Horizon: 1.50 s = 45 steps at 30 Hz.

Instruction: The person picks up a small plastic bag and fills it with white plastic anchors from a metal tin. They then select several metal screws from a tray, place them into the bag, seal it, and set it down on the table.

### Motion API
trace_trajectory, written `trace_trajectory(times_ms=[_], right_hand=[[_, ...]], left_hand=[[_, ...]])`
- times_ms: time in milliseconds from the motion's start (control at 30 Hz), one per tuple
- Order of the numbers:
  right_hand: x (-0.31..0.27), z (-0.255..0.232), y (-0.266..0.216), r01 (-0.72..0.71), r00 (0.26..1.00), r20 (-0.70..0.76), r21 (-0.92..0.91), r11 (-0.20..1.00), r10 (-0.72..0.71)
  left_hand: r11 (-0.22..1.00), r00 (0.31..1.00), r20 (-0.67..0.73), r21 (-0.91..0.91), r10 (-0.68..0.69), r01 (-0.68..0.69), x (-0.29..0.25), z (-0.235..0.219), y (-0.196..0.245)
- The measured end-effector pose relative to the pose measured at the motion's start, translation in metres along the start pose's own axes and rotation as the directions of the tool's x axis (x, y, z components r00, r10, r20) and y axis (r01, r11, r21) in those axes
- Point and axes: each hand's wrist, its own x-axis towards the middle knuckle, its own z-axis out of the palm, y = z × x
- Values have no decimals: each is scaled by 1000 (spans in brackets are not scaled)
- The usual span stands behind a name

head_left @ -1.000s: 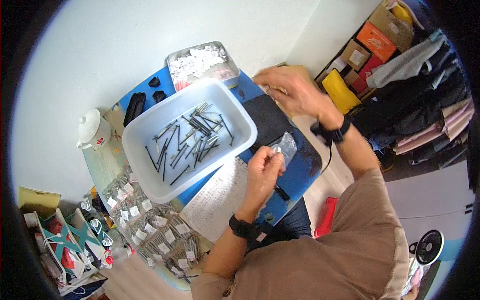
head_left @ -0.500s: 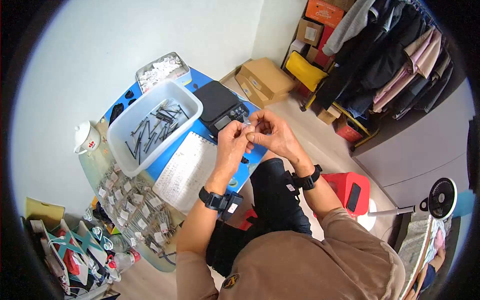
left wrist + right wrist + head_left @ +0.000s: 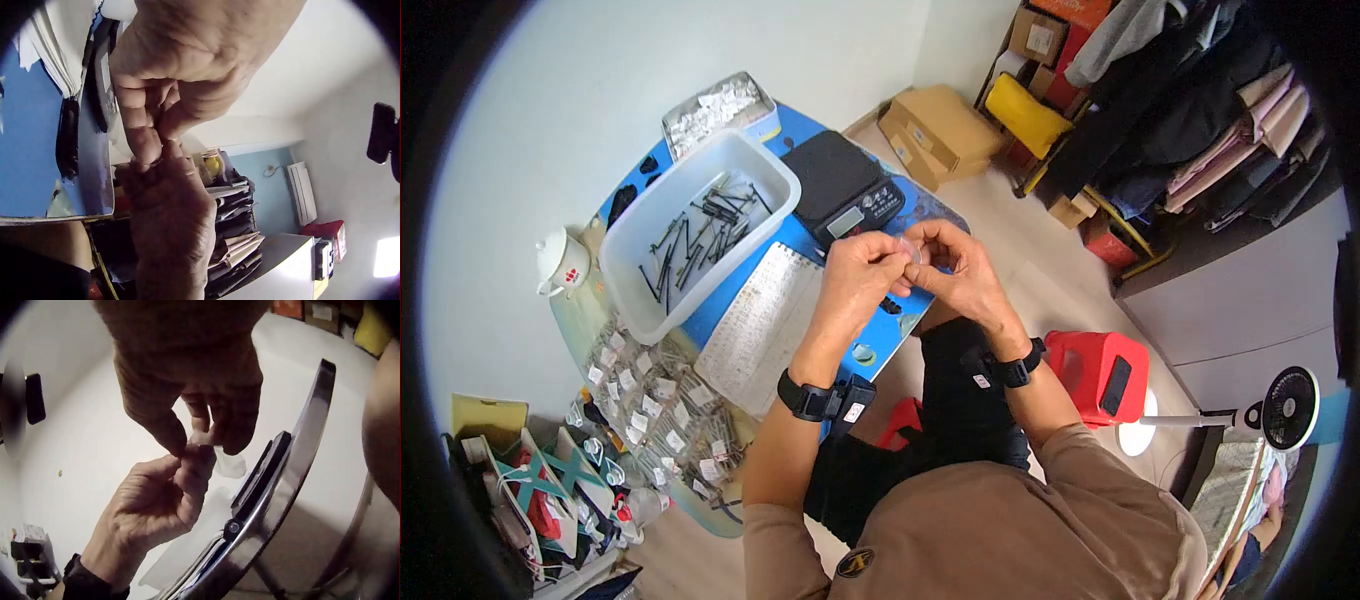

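In the head view, my left hand point(image 3: 855, 285) and right hand point(image 3: 965, 275) meet over the table's near edge. Fingertips of both pinch a small clear plastic bag point(image 3: 912, 252). Its loose end point(image 3: 231, 464) hangs out past the fingers in the right wrist view; the pinched part is mostly covered. A black digital scale point(image 3: 840, 185) lies just beyond the hands. Left of it stands a white plastic tub point(image 3: 625, 265) with long dark nails point(image 3: 690, 250) scattered on its bottom. A handwritten spiral notebook point(image 3: 760, 325) lies between the tub and my left forearm.
Several bagged, labelled bundles of nails point(image 3: 660, 405) cover the table's left side. A tin of white paper scraps point(image 3: 765, 125) stands behind the tub, a lidded white mug point(image 3: 562, 262) at the left. A red stool point(image 3: 1090, 375) is on the floor at right.
My right hand has come back from beyond the table's far right side and joined the left at the plastic bag. The head view has shifted, showing the scale more fully.
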Motion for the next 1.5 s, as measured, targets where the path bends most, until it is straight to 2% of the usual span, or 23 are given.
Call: trace_trajectory(times_ms=[167,233,333,400,633,700,733,767,800,833,900,967,1033,1067,1100,1133,1167,1200,1233,1333,1367,1433,1500], right_hand=[[-5,5,4,-44,999,0,133,990,44],[-5,4,6,-58,998,6,151,987,58],[-7,-2,8,-60,998,26,101,993,58],[-7,-5,10,69,995,70,-55,996,-65],[-13,-4,-4,-58,994,91,-22,998,60],[-15,-5,-8,-174,974,148,16,985,170],[-15,-4,-7,-174,974,150,13,985,170],[-14,-4,-5,-76,984,157,-46,996,83],[-14,-4,-3,22,986,169,-103,994,-4],[-13,-3,-1,22,985,170,-106,994,-4],[-14,-1,2,158,983,122,-174,972,-139],[-15,-3,2,170,983,113,-234,957,-147],[-15,-5,-5,183,982,106,-291,939,-159],[-16,-8,-11,12,996,82,-352,936,18],[-16,-8,-16,-157,980,47,-408,899,192],[-15,-7,-16,-154,980,51,-412,898,191],[-14,-5,-17,-59,998,0,-487,871,67],[-12,-3,-18,30,997,-41,-563,826,-64],[-10,-1,-20,35,997,-35,-565,824,-67],[-3,2,-25,-7,997,-68,-509,861,-32],[-1,3,-21,1,993,-103,-431,902,-50],[3,3,-21,16,989,-134,-355,935,-68],[6,2,-25,-18,982,-186,-211,977,-22]], left_hand=[[1000,1000,-26,2,-14,14,-2,3,5],[996,998,-61,89,-18,23,-1,3,4],[997,997,-65,64,-33,37,1,6,0],[996,999,-41,87,-31,35,-1,7,3],[986,997,13,148,-79,76,-5,7,9],[983,998,13,172,-69,66,-6,6,9],[979,998,14,196,-61,57,-7,6,9],[980,998,13,193,-58,54,-7,5,10],[969,999,7,245,-37,34,-8,5,11],[955,1000,3,296,-18,16,-8,4,12],[938,1000,-6,346,-4,6,-9,5,15],[919,1000,-17,395,13,-5,-10,6,19],[832,995,-47,552,90,-49,-11,7,21],[834,994,-51,549,92,-49,-13,7,21],[728,987,-31,679,157,-94,-14,8,22],[598,976,-1,790,217,-132,-15,9,22],[601,975,-6,789,220,-131,-17,10,23],[489,977,23,863,213,-127,-18,12,24],[369,978,50,921,202,-123,-18,13,25],[385,943,44,906,331,-178,-19,13,23],[386,941,41,906,336,-177,-18,11,24],[408,888,93,863,450,-297,-16,6,28],[470,877,121,806,465,-360,-14,3,27]])
